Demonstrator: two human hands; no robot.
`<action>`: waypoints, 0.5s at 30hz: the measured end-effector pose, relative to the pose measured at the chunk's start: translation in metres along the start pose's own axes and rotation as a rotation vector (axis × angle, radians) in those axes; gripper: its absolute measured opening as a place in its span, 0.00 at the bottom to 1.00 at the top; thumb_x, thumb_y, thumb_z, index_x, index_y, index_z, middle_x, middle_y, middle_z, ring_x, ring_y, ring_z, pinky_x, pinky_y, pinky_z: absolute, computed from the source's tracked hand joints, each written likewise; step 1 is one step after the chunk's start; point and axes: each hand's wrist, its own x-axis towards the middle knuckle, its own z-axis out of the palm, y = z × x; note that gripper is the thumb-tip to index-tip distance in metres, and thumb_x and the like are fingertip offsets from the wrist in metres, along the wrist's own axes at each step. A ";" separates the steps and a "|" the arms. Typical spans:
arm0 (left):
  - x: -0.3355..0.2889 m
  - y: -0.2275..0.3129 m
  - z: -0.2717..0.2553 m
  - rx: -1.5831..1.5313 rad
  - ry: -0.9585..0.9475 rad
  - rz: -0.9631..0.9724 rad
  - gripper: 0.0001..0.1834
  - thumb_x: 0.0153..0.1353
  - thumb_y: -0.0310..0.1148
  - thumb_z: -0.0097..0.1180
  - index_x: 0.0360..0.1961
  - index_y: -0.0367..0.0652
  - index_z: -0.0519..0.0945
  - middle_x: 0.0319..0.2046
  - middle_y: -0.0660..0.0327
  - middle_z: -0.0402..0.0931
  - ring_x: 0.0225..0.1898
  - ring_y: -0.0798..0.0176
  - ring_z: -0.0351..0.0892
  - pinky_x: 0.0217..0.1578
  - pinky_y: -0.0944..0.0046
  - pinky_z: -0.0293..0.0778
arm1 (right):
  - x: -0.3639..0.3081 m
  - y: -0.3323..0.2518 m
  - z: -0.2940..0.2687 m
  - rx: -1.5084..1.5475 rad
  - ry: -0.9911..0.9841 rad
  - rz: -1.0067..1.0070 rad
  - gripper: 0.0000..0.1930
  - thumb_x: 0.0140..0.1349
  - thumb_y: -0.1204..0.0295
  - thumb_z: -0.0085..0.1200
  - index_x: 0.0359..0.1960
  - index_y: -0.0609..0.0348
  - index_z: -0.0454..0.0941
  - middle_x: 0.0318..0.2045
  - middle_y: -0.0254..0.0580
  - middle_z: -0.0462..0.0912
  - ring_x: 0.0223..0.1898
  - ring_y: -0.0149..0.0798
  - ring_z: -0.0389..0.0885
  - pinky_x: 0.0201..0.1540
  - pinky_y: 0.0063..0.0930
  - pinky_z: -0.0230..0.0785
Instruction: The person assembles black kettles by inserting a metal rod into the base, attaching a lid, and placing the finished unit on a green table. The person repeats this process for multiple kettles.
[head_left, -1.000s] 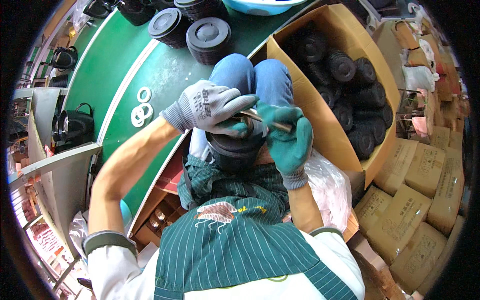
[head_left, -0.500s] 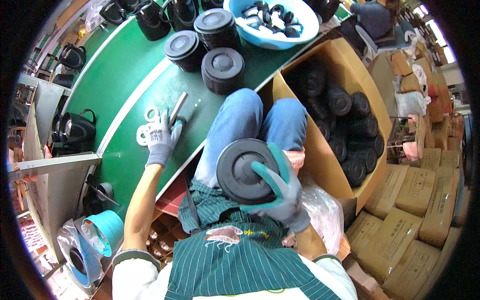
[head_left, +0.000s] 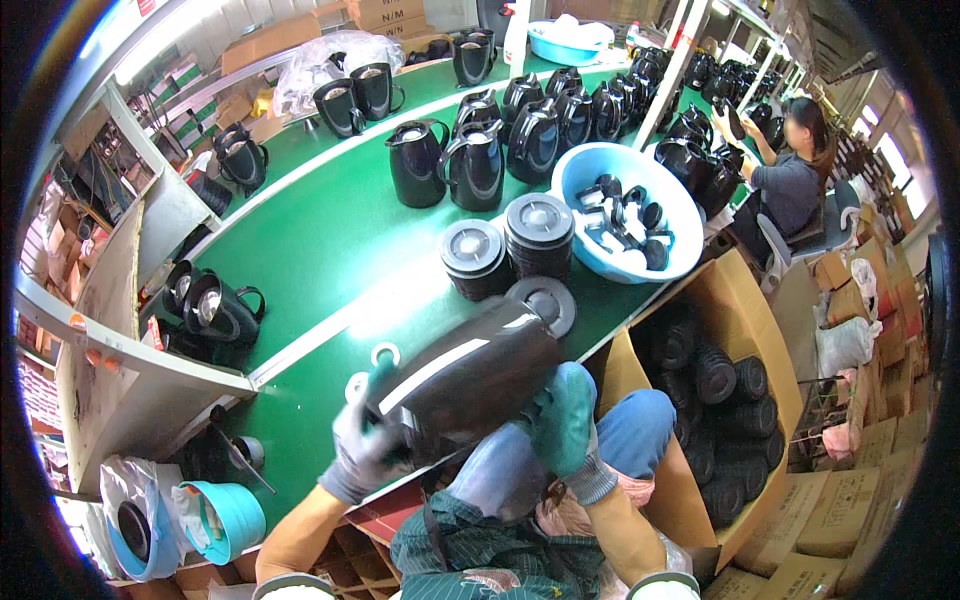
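A glossy black jug (head_left: 475,370) lies tilted, nearly sideways, above my lap and the near edge of the green table. My left hand (head_left: 368,445), in a grey and green glove, grips its left end; motion blurs the fingers. Against the lower right side, my right hand (head_left: 568,430), gloved the same way, is closed on the jug, its fingertips partly hidden. Just beyond the left hand, a white ring (head_left: 384,354) rests on the table. Stacks of round black ridged discs (head_left: 473,248) stand behind the jug, which partly hides the nearest disc (head_left: 547,303).
A light-blue basin (head_left: 690,240) of small black and white parts stands beyond the discs. Several black jugs (head_left: 475,168) line the table. At my right, a cardboard box (head_left: 765,325) holds black discs. A co-worker (head_left: 795,180) sits farther along. Blue buckets (head_left: 240,515) are at lower left.
The black disc has left my right hand, and both hands now hold a black jug. My left hand has moved away from the white rings and metal bar. The view has tilted up.
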 end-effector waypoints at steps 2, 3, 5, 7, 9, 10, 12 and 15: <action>0.058 0.023 -0.022 0.564 -0.049 0.385 0.29 0.43 0.33 0.78 0.48 0.36 0.82 0.56 0.35 0.77 0.57 0.36 0.80 0.57 0.46 0.77 | 0.010 -0.012 0.017 0.135 -0.077 0.062 0.36 0.78 0.46 0.39 0.79 0.54 0.54 0.73 0.54 0.65 0.73 0.53 0.66 0.75 0.53 0.57; 0.084 0.011 -0.026 0.581 0.032 0.313 0.27 0.43 0.33 0.78 0.46 0.39 0.82 0.56 0.36 0.77 0.57 0.35 0.80 0.58 0.45 0.76 | 0.006 -0.018 0.023 0.036 -0.090 0.099 0.37 0.78 0.44 0.36 0.79 0.56 0.53 0.73 0.57 0.65 0.74 0.55 0.64 0.76 0.54 0.55; 0.136 -0.025 -0.027 0.656 0.130 0.225 0.26 0.43 0.37 0.79 0.44 0.43 0.83 0.58 0.38 0.76 0.57 0.34 0.78 0.58 0.45 0.75 | -0.003 -0.018 0.006 0.095 -0.091 0.157 0.38 0.78 0.43 0.34 0.78 0.60 0.54 0.72 0.59 0.66 0.73 0.58 0.65 0.77 0.56 0.54; 0.193 -0.067 -0.038 0.774 0.128 0.151 0.26 0.46 0.44 0.77 0.46 0.47 0.84 0.61 0.40 0.75 0.59 0.36 0.77 0.60 0.46 0.74 | -0.013 -0.007 -0.010 0.184 -0.083 0.180 0.38 0.79 0.44 0.33 0.77 0.62 0.55 0.72 0.61 0.67 0.73 0.59 0.66 0.77 0.56 0.53; 0.242 -0.101 -0.028 0.829 0.059 0.045 0.28 0.50 0.51 0.74 0.49 0.49 0.84 0.62 0.43 0.75 0.60 0.38 0.76 0.61 0.47 0.73 | -0.018 0.008 -0.035 0.331 -0.107 0.172 0.36 0.80 0.47 0.33 0.77 0.64 0.55 0.71 0.60 0.68 0.72 0.57 0.67 0.78 0.54 0.53; 0.263 -0.110 -0.017 0.849 0.021 0.007 0.28 0.52 0.53 0.72 0.50 0.49 0.83 0.61 0.45 0.75 0.60 0.39 0.76 0.61 0.48 0.73 | -0.020 0.011 -0.039 0.275 -0.063 0.173 0.36 0.80 0.47 0.32 0.76 0.65 0.56 0.70 0.61 0.69 0.72 0.57 0.68 0.78 0.54 0.54; 0.300 -0.149 -0.006 0.876 -0.032 0.053 0.34 0.54 0.55 0.70 0.59 0.53 0.80 0.63 0.44 0.73 0.62 0.38 0.75 0.63 0.48 0.72 | -0.018 0.014 -0.037 0.174 0.007 0.177 0.36 0.80 0.47 0.31 0.76 0.66 0.56 0.69 0.63 0.70 0.71 0.59 0.69 0.77 0.56 0.55; 0.318 -0.156 0.008 0.795 -0.006 0.090 0.44 0.54 0.54 0.70 0.73 0.61 0.70 0.69 0.41 0.67 0.67 0.37 0.70 0.67 0.47 0.69 | -0.014 0.015 -0.028 0.071 0.080 0.167 0.35 0.80 0.49 0.31 0.75 0.67 0.58 0.66 0.65 0.73 0.68 0.61 0.73 0.75 0.57 0.61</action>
